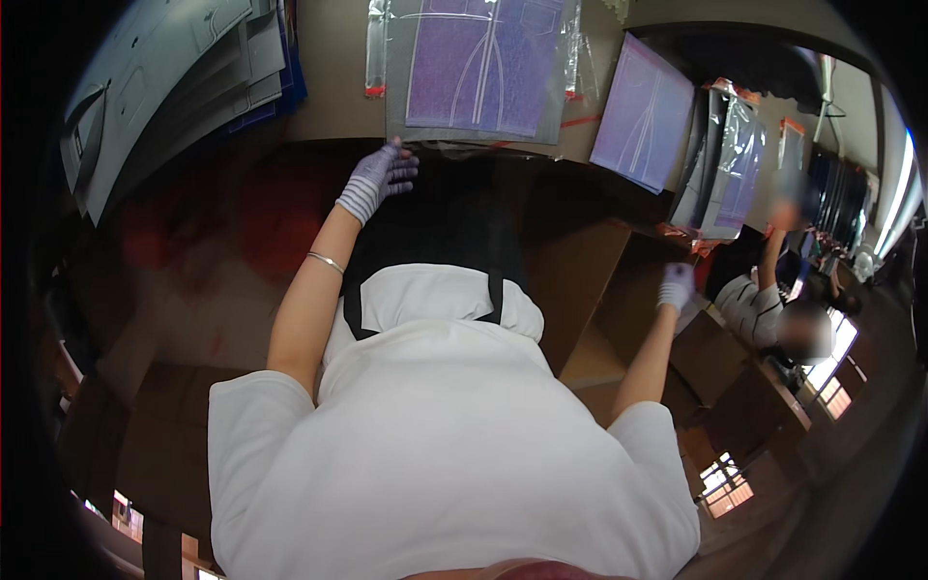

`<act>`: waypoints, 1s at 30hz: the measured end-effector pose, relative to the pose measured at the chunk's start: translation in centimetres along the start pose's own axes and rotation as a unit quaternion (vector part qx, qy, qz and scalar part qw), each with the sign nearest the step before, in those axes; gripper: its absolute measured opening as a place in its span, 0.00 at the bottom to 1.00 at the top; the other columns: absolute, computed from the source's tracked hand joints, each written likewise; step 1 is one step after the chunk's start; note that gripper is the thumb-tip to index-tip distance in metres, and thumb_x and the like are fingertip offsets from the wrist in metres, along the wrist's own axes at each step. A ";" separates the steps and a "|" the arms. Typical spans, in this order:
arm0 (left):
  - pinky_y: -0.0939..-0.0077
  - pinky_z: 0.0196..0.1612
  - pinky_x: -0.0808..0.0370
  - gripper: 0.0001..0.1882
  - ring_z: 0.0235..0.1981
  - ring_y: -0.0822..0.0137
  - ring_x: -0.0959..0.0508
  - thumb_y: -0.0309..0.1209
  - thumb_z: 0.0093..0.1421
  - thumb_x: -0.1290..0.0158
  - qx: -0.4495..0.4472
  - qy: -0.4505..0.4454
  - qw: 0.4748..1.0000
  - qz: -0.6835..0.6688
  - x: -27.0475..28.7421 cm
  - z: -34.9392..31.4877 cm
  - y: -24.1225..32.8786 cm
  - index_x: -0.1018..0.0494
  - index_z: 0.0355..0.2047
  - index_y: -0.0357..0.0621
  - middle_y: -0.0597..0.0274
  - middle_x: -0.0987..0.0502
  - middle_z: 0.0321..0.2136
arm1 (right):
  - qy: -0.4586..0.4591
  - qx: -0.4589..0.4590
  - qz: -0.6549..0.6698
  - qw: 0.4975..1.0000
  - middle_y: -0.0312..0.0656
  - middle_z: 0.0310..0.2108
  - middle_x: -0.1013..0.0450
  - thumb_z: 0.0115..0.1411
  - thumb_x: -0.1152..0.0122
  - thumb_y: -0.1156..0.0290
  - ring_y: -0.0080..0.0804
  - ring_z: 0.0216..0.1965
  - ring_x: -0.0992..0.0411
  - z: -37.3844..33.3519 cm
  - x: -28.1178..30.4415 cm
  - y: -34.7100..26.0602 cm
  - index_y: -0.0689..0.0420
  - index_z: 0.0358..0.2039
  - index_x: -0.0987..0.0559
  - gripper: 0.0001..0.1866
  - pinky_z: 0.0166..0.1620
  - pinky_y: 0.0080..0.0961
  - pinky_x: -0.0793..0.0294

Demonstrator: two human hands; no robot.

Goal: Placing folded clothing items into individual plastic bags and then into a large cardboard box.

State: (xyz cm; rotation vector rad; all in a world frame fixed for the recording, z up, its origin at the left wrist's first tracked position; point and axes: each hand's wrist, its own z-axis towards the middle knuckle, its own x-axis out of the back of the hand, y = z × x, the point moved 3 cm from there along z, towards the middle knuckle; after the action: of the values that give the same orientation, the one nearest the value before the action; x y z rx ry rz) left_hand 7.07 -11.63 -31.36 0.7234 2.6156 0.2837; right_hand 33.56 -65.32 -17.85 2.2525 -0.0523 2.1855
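My left hand [380,181], in a pale purple glove with striped cuff, is at the table's near edge. Its fingers are apart and hold nothing; they are just below the corner of a grey sheet [396,106]. On that sheet lies a flat purple-blue panel [464,72] with white trouser-like lines, clear plastic showing at its sides. Down at my right side, my right hand [677,285], gloved alike, has its fingers closed. A pale patch shows beside it; what it grips, if anything, I cannot make out.
A similar purple panel [643,116] lies at the table's right, by a plastic-wrapped stack [720,164]. Grey-white pattern sheets [184,77] are piled at the far left. Cardboard boxes [570,280] stand below, right. Another person [754,304] works farther right.
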 end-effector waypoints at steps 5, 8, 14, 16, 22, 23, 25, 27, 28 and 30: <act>0.61 0.47 0.31 0.23 0.47 0.54 0.31 0.44 0.61 0.62 -0.086 -0.209 0.967 -0.116 2.2 1.3 -1.3 0.36 0.44 0.36 0.48 0.30 0.43 | -0.561 0.160 0.114 0.804 0.51 0.37 0.28 0.47 0.43 0.69 0.42 0.40 0.29 -13.0 -8.8 -12.6 0.59 0.43 0.30 0.21 0.43 0.31 0.30; 0.56 0.56 0.40 0.26 0.56 0.50 0.40 0.46 0.62 0.67 -0.134 -0.211 0.914 -0.321 -0.8 0.1 1.7 0.40 0.49 0.34 0.44 0.38 0.51 | -0.409 0.358 0.199 0.815 0.50 0.34 0.29 0.48 0.51 0.75 0.49 0.38 0.31 -14.9 -8.5 -25.3 0.56 0.37 0.27 0.13 0.41 0.35 0.31; 0.52 0.60 0.50 0.36 0.59 0.46 0.49 0.52 0.61 0.79 -0.167 -0.209 0.912 -0.311 -1.5 0.3 6.9 0.48 0.54 0.31 0.41 0.48 0.57 | -0.426 0.253 0.407 0.767 0.45 0.27 0.25 0.49 0.54 0.79 0.32 0.29 0.26 -8.3 -9.5 -41.4 0.62 0.32 0.24 0.11 0.35 0.26 0.27; 0.51 0.60 0.50 0.34 0.59 0.45 0.49 0.50 0.61 0.77 -0.314 -0.167 0.889 -0.289 3.3 1.8 8.8 0.49 0.54 0.30 0.41 0.49 0.57 | -0.450 -0.040 0.523 0.723 0.47 0.23 0.27 0.53 0.58 0.80 0.33 0.19 0.28 -4.3 -11.2 -40.0 0.64 0.28 0.24 0.11 0.22 0.25 0.27; 0.49 0.58 0.47 0.29 0.58 0.45 0.47 0.46 0.62 0.73 -0.267 -0.147 0.912 -0.274 3.4 2.4 10.5 0.45 0.51 0.31 0.41 0.49 0.57 | -0.249 0.108 0.405 0.873 0.51 0.31 0.27 0.49 0.47 0.61 0.41 0.32 0.28 5.9 -9.2 -40.9 0.62 0.37 0.26 0.19 0.39 0.33 0.30; 0.49 0.58 0.46 0.29 0.58 0.45 0.47 0.47 0.62 0.73 -0.264 -0.124 0.917 -0.271 1.8 2.3 10.5 0.45 0.51 0.31 0.41 0.49 0.57 | -0.173 0.103 0.379 0.903 0.55 0.35 0.28 0.47 0.46 0.58 0.49 0.38 0.29 7.0 -9.3 -41.6 0.63 0.38 0.27 0.23 0.42 0.36 0.31; 0.50 0.58 0.45 0.30 0.58 0.45 0.46 0.48 0.62 0.74 -0.275 -0.104 0.921 -0.257 1.7 1.9 10.3 0.45 0.51 0.32 0.41 0.48 0.57 | -0.096 0.139 0.338 0.926 0.55 0.35 0.29 0.46 0.43 0.59 0.51 0.39 0.31 6.5 -7.0 -44.6 0.61 0.38 0.27 0.22 0.43 0.35 0.32; 0.50 0.57 0.44 0.30 0.58 0.45 0.45 0.48 0.62 0.74 -0.287 -0.121 0.918 -0.246 2.3 2.4 9.9 0.44 0.51 0.32 0.41 0.48 0.57 | -0.184 0.187 0.414 0.871 0.53 0.34 0.28 0.48 0.43 0.63 0.46 0.36 0.30 4.5 -1.0 -45.7 0.62 0.38 0.27 0.19 0.41 0.31 0.31; 0.50 0.57 0.44 0.31 0.57 0.45 0.45 0.48 0.62 0.73 -0.286 -0.113 0.920 -0.243 2.1 2.5 9.8 0.44 0.51 0.32 0.41 0.47 0.56 | -0.142 0.207 0.471 0.846 0.49 0.33 0.28 0.48 0.43 0.66 0.40 0.36 0.30 3.9 2.4 -44.1 0.62 0.39 0.27 0.18 0.42 0.27 0.32; 0.50 0.57 0.44 0.31 0.57 0.45 0.44 0.49 0.62 0.73 -0.284 -0.107 0.923 -0.238 2.4 2.4 9.7 0.44 0.51 0.32 0.40 0.46 0.56 | -0.091 0.213 0.534 0.813 0.41 0.31 0.29 0.51 0.45 0.70 0.28 0.34 0.31 1.6 12.1 -38.4 0.63 0.41 0.28 0.16 0.40 0.23 0.32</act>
State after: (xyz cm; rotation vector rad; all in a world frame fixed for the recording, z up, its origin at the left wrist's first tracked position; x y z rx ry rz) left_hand 10.58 -2.01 -31.37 -0.0802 2.2302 0.7224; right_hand 36.46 -27.29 -5.03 3.1860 -1.2422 2.5207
